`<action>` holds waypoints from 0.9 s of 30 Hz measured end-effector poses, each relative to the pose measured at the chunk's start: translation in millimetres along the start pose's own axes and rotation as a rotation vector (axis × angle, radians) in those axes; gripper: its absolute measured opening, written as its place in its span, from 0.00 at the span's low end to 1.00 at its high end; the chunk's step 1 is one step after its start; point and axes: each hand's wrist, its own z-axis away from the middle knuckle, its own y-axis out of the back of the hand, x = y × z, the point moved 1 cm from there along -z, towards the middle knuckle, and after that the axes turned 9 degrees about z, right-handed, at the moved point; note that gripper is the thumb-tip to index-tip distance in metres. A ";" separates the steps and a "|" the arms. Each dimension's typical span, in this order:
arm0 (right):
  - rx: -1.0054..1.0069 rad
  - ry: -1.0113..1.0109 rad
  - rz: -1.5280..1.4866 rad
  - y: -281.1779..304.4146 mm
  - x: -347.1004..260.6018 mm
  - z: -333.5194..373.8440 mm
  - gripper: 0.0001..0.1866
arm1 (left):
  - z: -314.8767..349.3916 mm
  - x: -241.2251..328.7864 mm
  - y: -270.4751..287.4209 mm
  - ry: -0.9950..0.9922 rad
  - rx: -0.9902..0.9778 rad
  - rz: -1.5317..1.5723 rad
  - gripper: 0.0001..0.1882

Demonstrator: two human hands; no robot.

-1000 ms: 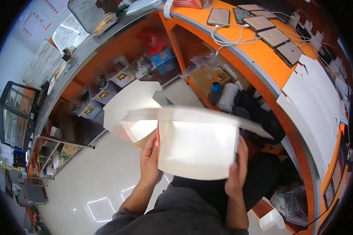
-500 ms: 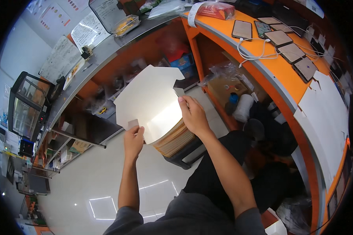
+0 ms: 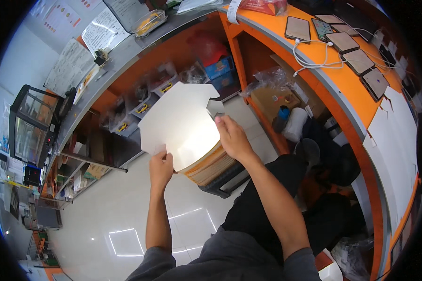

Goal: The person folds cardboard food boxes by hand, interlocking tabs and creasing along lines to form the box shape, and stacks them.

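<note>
A white cardboard box blank (image 3: 180, 122) with cut corners and small flaps lies in front of me, its far panel tilted up. At its near left corner, my left hand (image 3: 161, 169) is closed, thumb and fingers pinching a flap. My right hand (image 3: 233, 136) pinches the folded tab on the right side between thumb and fingers. Beneath the blank is a thick stack of flat cardboard blanks (image 3: 210, 167), showing brown edges. The stack rests on a dark stool (image 3: 225, 186) next to my right leg.
An orange counter (image 3: 337, 72) curves along the right, carrying several phones (image 3: 361, 62), white cables (image 3: 309, 68) and white cardboard sheets (image 3: 394, 131). Underneath stand a cardboard box (image 3: 272, 100) and a blue-capped bottle (image 3: 281, 117). Plastic bins (image 3: 145, 105) fill the far shelf; a glass display case (image 3: 35, 129) stands left.
The view has shifted slightly, so the counter and shelves sit a little differently. Both hands keep their pinch on the box blank, and the right tab appears bent up more.
</note>
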 end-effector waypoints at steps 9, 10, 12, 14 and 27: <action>-0.433 0.034 -0.091 20.5 40.3 4.0 0.20 | 47.8 65.6 -27.4 -0.500 0.053 -0.203 0.28; -0.453 0.026 -0.088 23.3 41.0 6.8 0.21 | 53.0 82.9 -37.7 -0.505 -0.131 -0.100 0.29; -0.489 0.027 -0.086 32.0 31.4 9.0 0.23 | 51.8 101.0 -52.9 -0.580 -0.317 -0.174 0.29; -0.462 0.048 -0.088 34.1 24.9 10.2 0.24 | 44.4 103.8 -62.7 -0.630 -0.440 -0.241 0.28; -0.237 0.083 0.044 15.2 51.9 26.4 0.25 | 51.3 98.0 -63.2 -0.751 -0.357 -0.422 0.14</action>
